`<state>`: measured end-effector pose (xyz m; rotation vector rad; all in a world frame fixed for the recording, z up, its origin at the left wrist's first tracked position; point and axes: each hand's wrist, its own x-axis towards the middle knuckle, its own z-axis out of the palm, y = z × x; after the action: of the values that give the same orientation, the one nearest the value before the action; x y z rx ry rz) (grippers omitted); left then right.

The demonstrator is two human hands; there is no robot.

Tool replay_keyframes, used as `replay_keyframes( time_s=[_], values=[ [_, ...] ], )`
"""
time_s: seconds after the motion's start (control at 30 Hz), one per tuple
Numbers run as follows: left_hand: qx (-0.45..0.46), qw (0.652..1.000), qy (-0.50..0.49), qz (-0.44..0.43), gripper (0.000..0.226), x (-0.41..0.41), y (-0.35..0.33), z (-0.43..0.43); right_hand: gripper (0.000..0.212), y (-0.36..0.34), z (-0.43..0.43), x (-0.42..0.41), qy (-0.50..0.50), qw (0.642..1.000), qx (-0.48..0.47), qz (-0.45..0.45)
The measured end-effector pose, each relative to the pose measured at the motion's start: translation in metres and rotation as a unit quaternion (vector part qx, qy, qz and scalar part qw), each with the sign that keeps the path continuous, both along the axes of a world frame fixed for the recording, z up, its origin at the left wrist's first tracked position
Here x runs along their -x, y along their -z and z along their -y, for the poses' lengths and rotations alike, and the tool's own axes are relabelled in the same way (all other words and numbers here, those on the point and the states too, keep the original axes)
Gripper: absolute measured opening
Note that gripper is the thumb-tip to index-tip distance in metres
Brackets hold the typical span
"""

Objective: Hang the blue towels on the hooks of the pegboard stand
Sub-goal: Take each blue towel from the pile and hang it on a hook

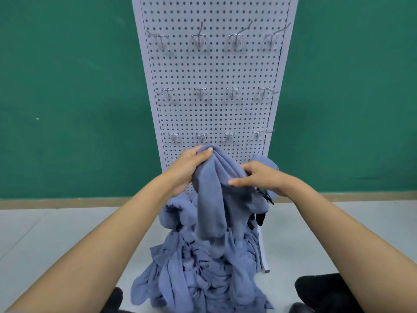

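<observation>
Pegboard stand is standing upright on the floor, with the wall behind it. Hooks are sitting on it in three rows of four, one row above another. Towel pile is lying on the floor before the stand's foot. One towel is hanging above the pile, below the lowest row. Left hand is holding its top, and right hand is holding it lower, to the right.

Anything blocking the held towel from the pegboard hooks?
Nothing visible. The left hand and right hand grip the blue towel in front of the pegboard, just under its bottom row of hooks; the three rows in view are bare.
</observation>
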<state>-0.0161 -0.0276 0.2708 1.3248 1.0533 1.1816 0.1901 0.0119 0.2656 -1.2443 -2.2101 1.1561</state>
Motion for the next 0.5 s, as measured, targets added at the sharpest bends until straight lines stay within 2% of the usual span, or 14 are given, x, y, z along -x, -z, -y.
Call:
replay_keyframes(
  time_s=[0.03, 0.1, 0.13, 0.2, 0.23, 0.27, 0.33, 0.37, 0.4, 0.43, 0.5],
  values=[
    [-0.007, 1.000, 0.001, 0.000, 0.022, 0.002, -0.005, 0.001, 0.037, -0.002, -0.001, -0.003, 0.014, 1.000, 0.000, -0.018],
    [-0.007, 0.994, 0.016, -0.103, 0.017, 0.004, -0.009, 0.005, 0.014, -0.003, -0.002, -0.005, 0.049, 0.992, 0.003, -0.117],
    [0.007, 0.980, 0.033, -0.198, 0.016, 0.005, -0.008, 0.007, 0.009, -0.004, -0.001, -0.004, 0.062, 0.985, -0.001, -0.158],
    [0.071, 0.918, 0.077, -0.383, 0.037, 0.006, 0.002, 0.004, 0.008, -0.007, 0.001, 0.004, 0.069, 0.976, 0.000, -0.205],
    [0.107, 0.898, 0.103, -0.414, 0.051, 0.004, 0.009, 0.002, 0.010, -0.007, 0.001, 0.010, 0.073, 0.974, -0.003, -0.213],
    [0.136, 0.902, 0.126, -0.390, 0.059, 0.003, 0.017, 0.001, 0.011, -0.007, 0.001, 0.015, 0.084, 0.972, -0.004, -0.221],
    [0.182, 0.941, 0.135, -0.252, 0.056, 0.000, 0.028, 0.001, 0.007, -0.005, -0.004, 0.023, 0.129, 0.956, 0.023, -0.262],
    [0.202, 0.952, 0.140, -0.182, 0.055, 0.000, 0.033, 0.002, 0.006, -0.004, -0.006, 0.025, 0.158, 0.943, 0.045, -0.291],
    [0.212, 0.954, 0.149, -0.150, 0.056, 0.002, 0.038, 0.004, 0.009, -0.003, -0.010, 0.025, 0.187, 0.925, 0.067, -0.324],
    [0.210, 0.951, 0.157, -0.164, 0.059, 0.004, 0.044, 0.004, 0.012, -0.002, -0.014, 0.024, 0.212, 0.906, 0.090, -0.356],
    [0.194, 0.936, 0.152, -0.252, 0.068, 0.006, 0.055, 0.008, 0.011, 0.001, -0.020, 0.019, 0.221, 0.887, 0.120, -0.388]
  ],
)
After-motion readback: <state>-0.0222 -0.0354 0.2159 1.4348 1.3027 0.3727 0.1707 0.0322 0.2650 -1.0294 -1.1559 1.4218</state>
